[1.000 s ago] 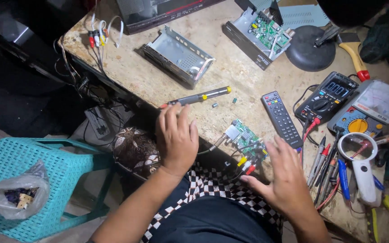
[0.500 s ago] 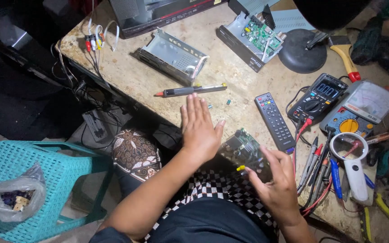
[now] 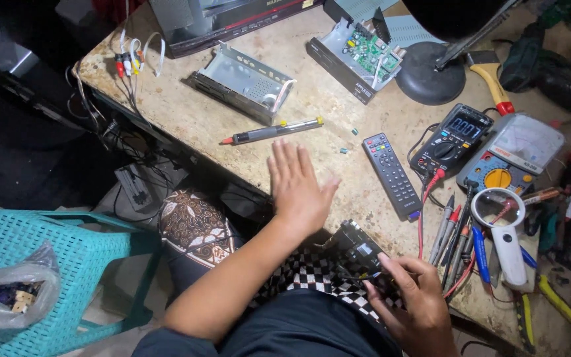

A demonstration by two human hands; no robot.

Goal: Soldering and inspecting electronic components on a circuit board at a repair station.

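**Dark circuit board held at the table edge, two cases lying open**

Dark and small, the circuit board [image 3: 358, 254] is held in the right hand [image 3: 412, 305] just at the near edge of the table [image 3: 186, 116], above the checked cloth [image 3: 312, 274] on the lap. The fingers of this hand are curled around the board's lower side, and some thin wires seem to be pinched there too, though this part is too small to be read well. The left hand [image 3: 297, 188] is spread flat, fingers wide open, over the bare table top; nothing is held in it, and whether it touches the surface cannot be told.

As a judgement, the work is somewhere in the middle. Taking apart seems to be done: an empty metal case [image 3: 242, 82] lies open at the far side, and a second open box [image 3: 358, 56] with a green board inside is beside the lamp base [image 3: 429, 74]. The board in hand is out of any case. Testing or repair seems to be left: the meter [image 3: 451, 139] lies near with its red lead [image 3: 424, 198] unconnected to the board, and the screwdriver [image 3: 272, 131] rests untouched, well apart from both hands. The remote control [image 3: 391, 175] lies between the left hand and the meter.
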